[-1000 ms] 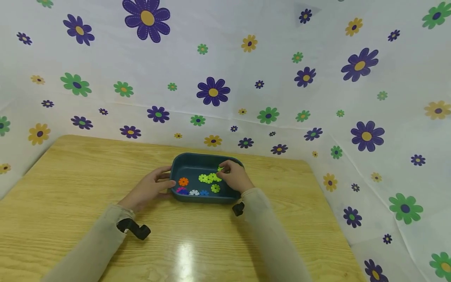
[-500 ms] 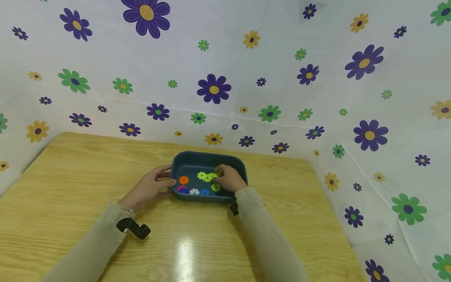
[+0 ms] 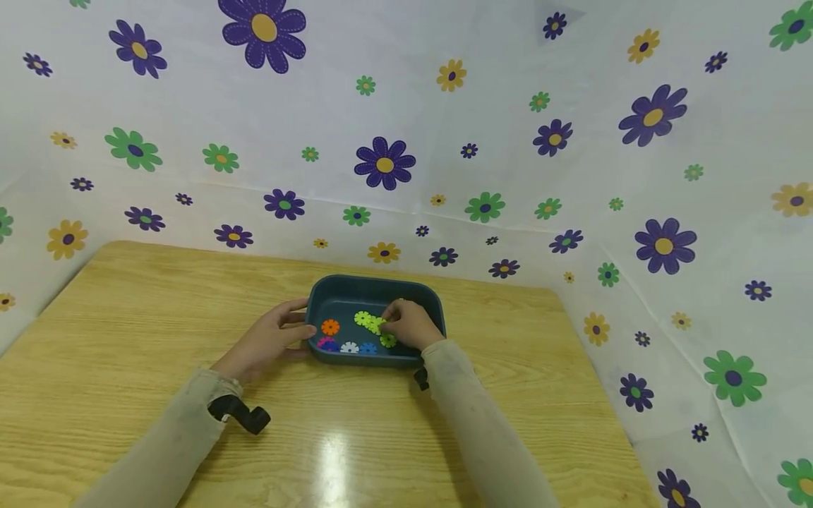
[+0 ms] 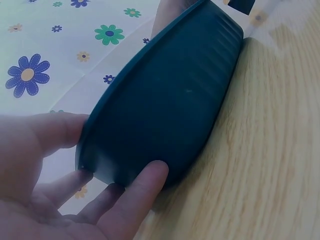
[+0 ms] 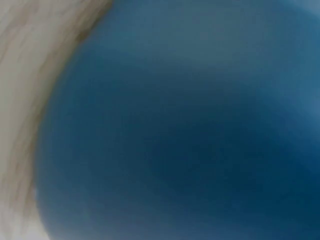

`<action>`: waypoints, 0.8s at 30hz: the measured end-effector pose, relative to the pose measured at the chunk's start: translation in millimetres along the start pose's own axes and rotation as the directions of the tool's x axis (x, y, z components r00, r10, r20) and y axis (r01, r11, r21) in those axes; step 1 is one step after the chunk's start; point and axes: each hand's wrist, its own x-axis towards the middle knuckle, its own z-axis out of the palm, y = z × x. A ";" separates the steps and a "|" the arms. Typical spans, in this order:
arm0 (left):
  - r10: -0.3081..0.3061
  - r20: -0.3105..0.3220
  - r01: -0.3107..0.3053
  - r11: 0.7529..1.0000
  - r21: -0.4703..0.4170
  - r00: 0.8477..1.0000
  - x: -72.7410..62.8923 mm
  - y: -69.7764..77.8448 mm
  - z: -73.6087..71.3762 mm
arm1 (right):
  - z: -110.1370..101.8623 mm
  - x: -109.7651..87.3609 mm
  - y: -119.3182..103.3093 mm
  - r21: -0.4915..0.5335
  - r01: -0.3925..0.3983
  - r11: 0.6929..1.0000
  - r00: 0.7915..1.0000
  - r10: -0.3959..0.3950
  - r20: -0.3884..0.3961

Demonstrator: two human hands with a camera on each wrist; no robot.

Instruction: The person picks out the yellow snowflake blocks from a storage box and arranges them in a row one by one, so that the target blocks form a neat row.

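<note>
Yellow-green discs (image 3: 368,322), thin and notched around the edge, lie overlapping in a short row near the middle of the frame, inside the tray (image 3: 356,358). Just below the row's right end is a greener disc (image 3: 388,341). An orange disc (image 3: 329,327), with a dark hole at its centre, lies flat toward the tray's left end. Along the near wall, from left to right, are a pink disc (image 3: 326,341), overlapped by a purple disc (image 3: 330,346), then a white disc (image 3: 349,348) and a blue disc (image 3: 368,348), their lower edges cut off by the rim.

The right hand (image 3: 413,326) reaches in from the right, fingers bent and tips close together at the row's right end; whether they pinch a disc cannot be told. The left hand (image 3: 273,335) rests on the tray's left end with fingers spread wide.

The discs show only in the head view. The left wrist view adds the tray's smooth outer wall, fingertips against it, and faint ridges toward the upper right. The right wrist view is a blur of blue, with pale wood at left.

Beige sleeves (image 3: 171,430) cross the lower frame over the table (image 3: 190,296); flowered cloth (image 3: 495,106) fills the top.
</note>
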 end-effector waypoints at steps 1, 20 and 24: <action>-0.002 -0.003 0.002 1.000 0.002 1.000 -0.2 0.1 0.1 | -0.3 -0.7 -0.2 0.013 0.004 1.000 1.000 -0.004 -0.001; 0.020 0.002 -0.020 1.000 0.003 1.000 -0.4 4.0 1.5 | -22.0 -13.1 -7.8 0.317 0.059 0.947 0.998 -0.047 -0.044; 0.007 0.000 -0.007 1.000 0.005 1.000 0.0 2.7 0.8 | -31.7 -19.9 -7.0 0.337 0.076 0.939 0.996 -0.059 -0.060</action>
